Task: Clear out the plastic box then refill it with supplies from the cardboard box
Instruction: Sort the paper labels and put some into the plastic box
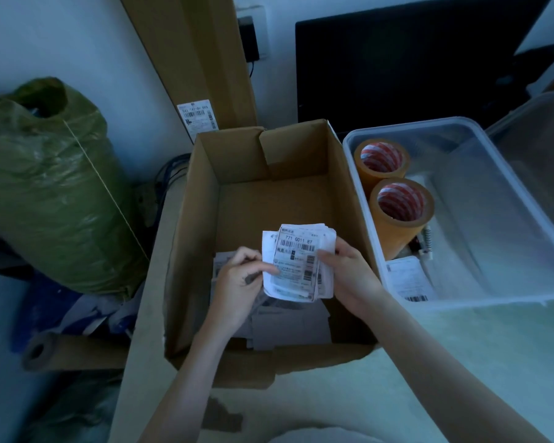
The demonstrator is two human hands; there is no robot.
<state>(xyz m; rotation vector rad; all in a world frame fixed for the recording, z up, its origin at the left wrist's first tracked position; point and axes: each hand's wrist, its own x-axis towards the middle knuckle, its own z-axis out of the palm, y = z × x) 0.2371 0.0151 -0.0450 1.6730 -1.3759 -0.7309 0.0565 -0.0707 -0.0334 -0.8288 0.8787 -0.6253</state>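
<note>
An open cardboard box [202,199] stands in the middle of the table. Over it, both hands hold a stack of white shipping labels [298,263] with barcodes. My left hand [240,282] grips the stack's left edge, thumb on top. My right hand [349,273] pinches its right edge. More papers [288,324] lie on the box floor beneath. The clear plastic box [499,292] sits to the right, touching the cardboard box. It holds two brown tape rolls [397,203], a label sheet [410,279] and a small item partly hidden behind the tape.
A green plastic sack [48,193] bulges at the left. A tall flat carton [202,65] leans on the wall behind. A dark monitor [413,62] stands at the back right. A clear lid [538,161] rests beside the plastic box. A cardboard tube [39,350] lies low left.
</note>
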